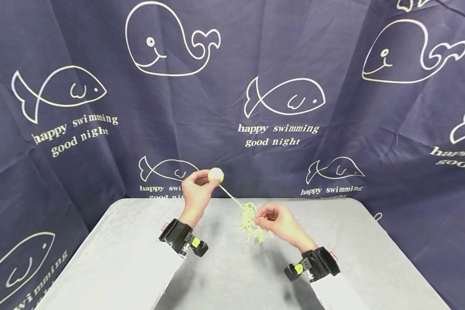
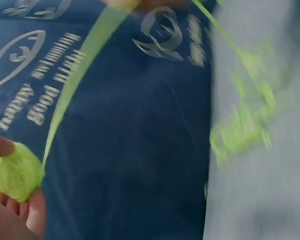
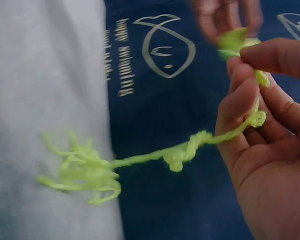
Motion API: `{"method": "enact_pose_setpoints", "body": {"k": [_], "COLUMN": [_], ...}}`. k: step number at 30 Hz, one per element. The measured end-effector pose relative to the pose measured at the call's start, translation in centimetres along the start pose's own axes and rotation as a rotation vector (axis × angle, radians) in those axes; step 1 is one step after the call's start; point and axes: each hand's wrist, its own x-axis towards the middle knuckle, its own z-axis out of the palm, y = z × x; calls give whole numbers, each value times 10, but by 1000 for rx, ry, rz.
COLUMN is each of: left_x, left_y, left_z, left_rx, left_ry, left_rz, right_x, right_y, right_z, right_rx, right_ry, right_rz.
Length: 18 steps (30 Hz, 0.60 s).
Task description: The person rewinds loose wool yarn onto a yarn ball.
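Note:
A small pale yellow-green yarn ball (image 1: 215, 174) is pinched in the fingertips of my left hand (image 1: 203, 177), raised above the far edge of the grey table (image 1: 131, 258). From the ball a strand (image 1: 230, 196) runs down to a loose tangle of yarn (image 1: 249, 221). My right hand (image 1: 260, 218) pinches the strand just beside that tangle. In the left wrist view the ball (image 2: 15, 172) sits between my fingers, and the tangle (image 2: 245, 125) is blurred. In the right wrist view my fingers (image 3: 242, 95) hold the knotted strand (image 3: 190, 147), and the tangle (image 3: 82, 172) hangs off it.
A navy cloth (image 1: 333, 129) printed with white fish and whales hangs behind and around the table. Black wrist mounts (image 1: 182, 239) sit on both arms. The table's right edge (image 1: 403, 254) drops to the cloth.

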Motion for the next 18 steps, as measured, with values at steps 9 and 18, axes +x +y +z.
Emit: {"method": "enact_pose_setpoints", "body": {"k": [9,18], "left_x": [-8,-22], "left_y": [-4,25], "left_z": [-31,-38], "left_rx": [709,433], "left_ry": [-431,-1176], "left_rz": [110,-32], "right_x": [15,54], "right_y": [-16,-3], "right_z": [-30,-37], "right_rx": [523,902], "right_ry": [127,315], "right_rz": [-105,94]}}
